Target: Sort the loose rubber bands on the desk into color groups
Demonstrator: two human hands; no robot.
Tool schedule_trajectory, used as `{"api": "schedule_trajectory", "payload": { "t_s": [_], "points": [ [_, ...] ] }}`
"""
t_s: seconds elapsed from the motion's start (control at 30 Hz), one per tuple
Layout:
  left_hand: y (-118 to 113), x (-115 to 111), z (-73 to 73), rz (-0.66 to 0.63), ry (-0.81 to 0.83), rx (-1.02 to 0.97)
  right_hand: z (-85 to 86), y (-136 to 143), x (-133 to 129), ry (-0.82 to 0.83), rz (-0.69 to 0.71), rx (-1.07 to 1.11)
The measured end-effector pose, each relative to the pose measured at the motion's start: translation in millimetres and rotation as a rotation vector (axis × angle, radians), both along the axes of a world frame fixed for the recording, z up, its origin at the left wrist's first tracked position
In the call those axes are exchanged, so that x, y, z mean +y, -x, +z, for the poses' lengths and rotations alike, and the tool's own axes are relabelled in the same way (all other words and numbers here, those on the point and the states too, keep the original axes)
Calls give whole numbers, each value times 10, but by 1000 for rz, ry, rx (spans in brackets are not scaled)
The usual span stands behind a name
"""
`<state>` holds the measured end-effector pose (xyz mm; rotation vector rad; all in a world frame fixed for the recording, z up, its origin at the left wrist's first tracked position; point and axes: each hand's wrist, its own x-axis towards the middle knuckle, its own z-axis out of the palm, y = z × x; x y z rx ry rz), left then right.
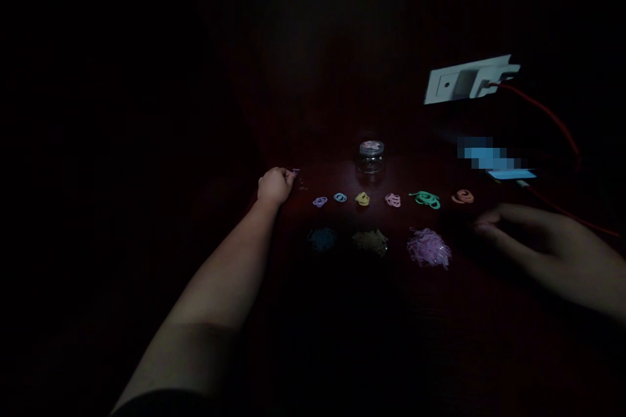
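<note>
My left hand [275,185] reaches to the far left part of the dark table, fingers closed at a small pale thing [296,171] too dim to name. A few tiny loose bits [302,187] lie just right of it. My right hand [535,238] is held at the right, thumb and fingertips together; anything between them is hidden. Between the hands runs a row of hair ties in small groups: purple [319,202], blue [340,197], yellow [362,199], pink [392,200], green [427,199] and orange [463,196], the last nearest my right hand.
Nearer me lie piles of small elastic bands: blue [322,239], yellowish [372,242] and light purple [429,248]. A clear lidded jar [370,159] stands behind the row. At right are a lit phone [512,174], a red cable [548,111] and a wall socket with charger [472,80].
</note>
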<state>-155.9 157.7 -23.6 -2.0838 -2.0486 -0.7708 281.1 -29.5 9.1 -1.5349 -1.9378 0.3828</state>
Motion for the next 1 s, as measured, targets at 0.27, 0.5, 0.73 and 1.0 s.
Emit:
{"api": "schedule_trajectory", "payload": {
  "t_s": [0.27,0.5,0.73,1.0],
  "points": [
    [-104,-856,69,-636,49,-239,5,-7,-13,-96,40,-40],
    [-71,-1147,287,-795,371,-357,-40,-8,-2,-112,82,-53],
    [113,-856,94,-491,51,-335,-12,0,-27,-137,76,-9],
    [73,-280,-94,-168,-11,88,10,12,-69,-155,55,-27]
  ]
}}
